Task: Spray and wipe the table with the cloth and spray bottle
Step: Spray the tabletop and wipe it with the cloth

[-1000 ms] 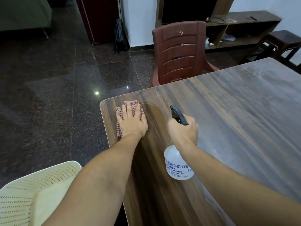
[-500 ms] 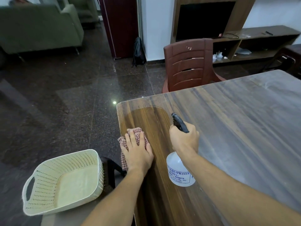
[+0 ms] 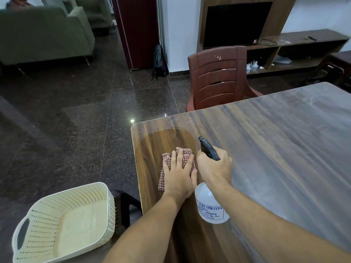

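A red checked cloth (image 3: pixel 187 158) lies flat on the wooden table (image 3: pixel 275 149) near its left edge. My left hand (image 3: pixel 178 175) presses down on it with straight, spread fingers. Just to the right, my right hand (image 3: pixel 214 166) grips the black trigger head of a clear spray bottle (image 3: pixel 209 205) with a white label. The bottle hangs tilted above the table, nozzle pointing toward the far left corner. A darker wiped patch shows ahead of the cloth; the table's right part looks dusty grey.
A cream perforated basket (image 3: pixel 62 223) sits on a dark stool (image 3: pixel 127 207) left of the table. A brown plastic chair (image 3: pixel 218 78) stands at the far edge. Dark tiled floor, a green sofa (image 3: pixel 43 35) and a TV unit (image 3: pixel 266 38) lie beyond.
My left hand has drawn the cloth back from the far left corner toward me and slightly right, leaving a dark wiped streak. The right hand keeps holding the bottle. The camera view tilted up.
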